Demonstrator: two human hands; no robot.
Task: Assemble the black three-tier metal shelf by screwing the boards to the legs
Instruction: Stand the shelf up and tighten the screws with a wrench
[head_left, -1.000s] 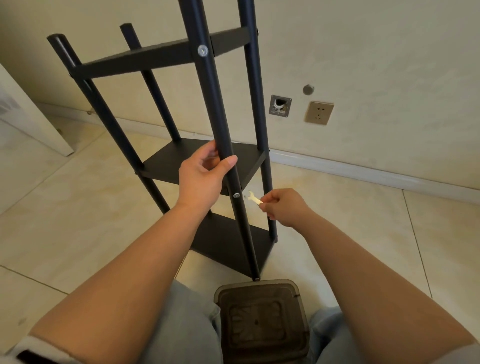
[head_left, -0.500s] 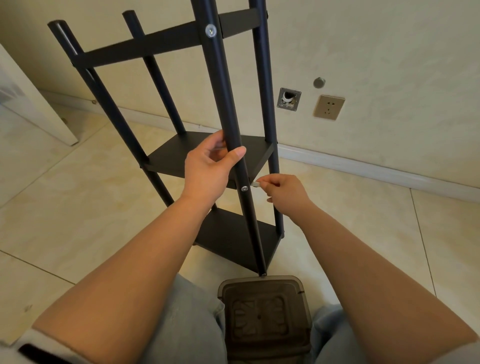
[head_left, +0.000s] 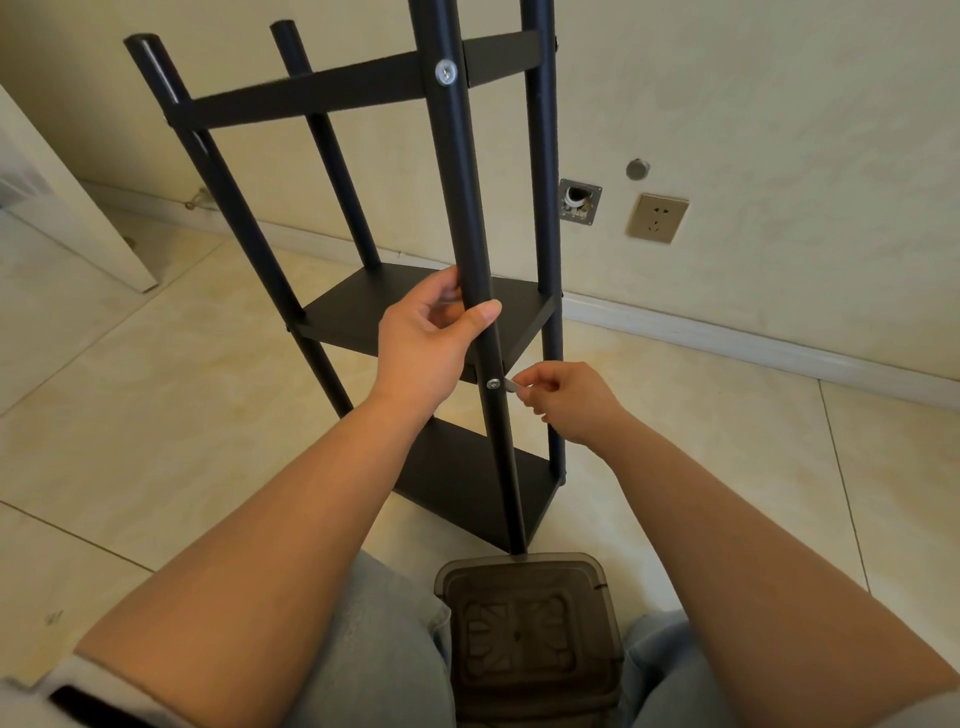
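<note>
The black three-tier shelf (head_left: 332, 88) stands upright on the tiled floor in front of me, its three boards between four round legs. My left hand (head_left: 426, 343) grips the near front leg (head_left: 460, 171) just above the middle board (head_left: 358, 306). My right hand (head_left: 569, 400) pinches a small flat silver wrench (head_left: 511, 385), whose end sits at the silver screw (head_left: 493, 384) in that leg at the middle board's level. Another silver screw (head_left: 445, 72) shows in the same leg at the top board. The bottom board (head_left: 467, 478) lies below my hands.
A brown translucent plastic stool (head_left: 524, 639) sits between my knees, touching the leg's foot. The cream wall behind carries a socket (head_left: 657, 217) and a metal pipe outlet (head_left: 579, 201). A white door edge (head_left: 67, 208) stands at the left. Beige floor tiles (head_left: 156, 415) surround the shelf.
My right hand moved left and brought the wrench up to the screw in the front leg. My left hand kept its grip on the leg. The camera shifted slightly.
</note>
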